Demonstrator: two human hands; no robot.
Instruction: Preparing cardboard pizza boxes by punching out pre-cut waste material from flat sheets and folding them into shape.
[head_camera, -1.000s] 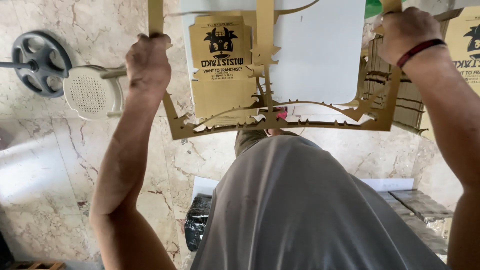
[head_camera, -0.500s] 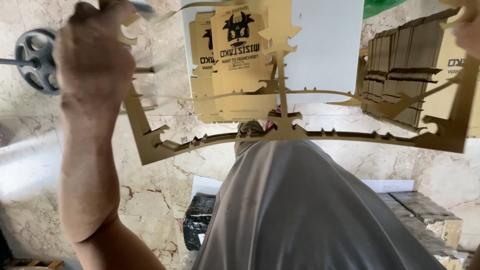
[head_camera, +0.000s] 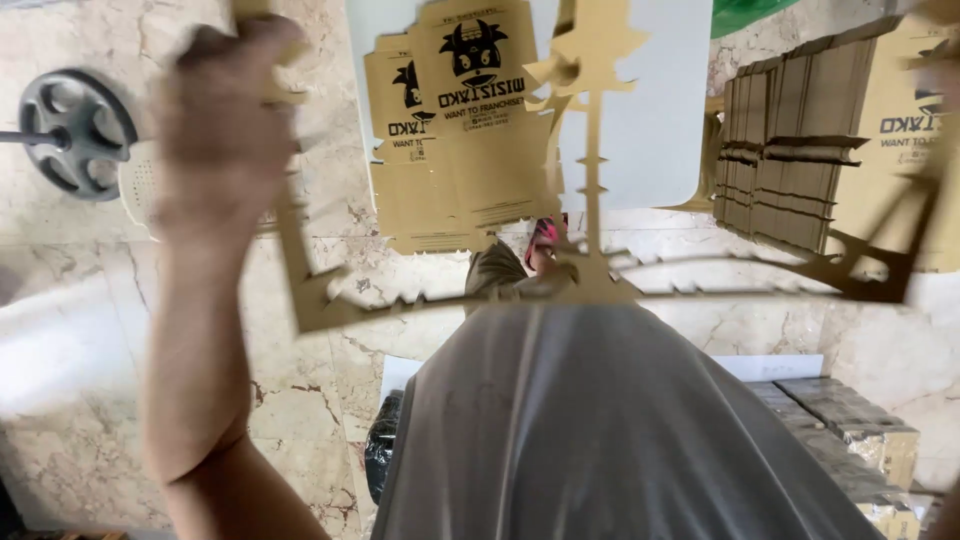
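Note:
My left hand (head_camera: 225, 130) is raised and blurred, gripping the left edge of a thin brown cardboard cut-out frame (head_camera: 590, 290). The frame's jagged lower strip spans the view above my grey shirt. My right hand (head_camera: 940, 30) shows only at the top right edge, holding the frame's right side. Behind the frame, a stack of flat printed brown cardboard boxes (head_camera: 460, 130) lies on a white board (head_camera: 650, 130).
A marble floor (head_camera: 100, 330) lies below. A dark round weight plate on a bar (head_camera: 75, 130) sits at the left. Piles of flat brown cardboard (head_camera: 790, 170) are at the right. More stacked items (head_camera: 850, 420) sit at the lower right, and a black bag (head_camera: 380, 455) lies near my body.
The cardboard frame has come up and nearer to the camera, and both hands rose with it. My right hand has slid almost out of view at the top right.

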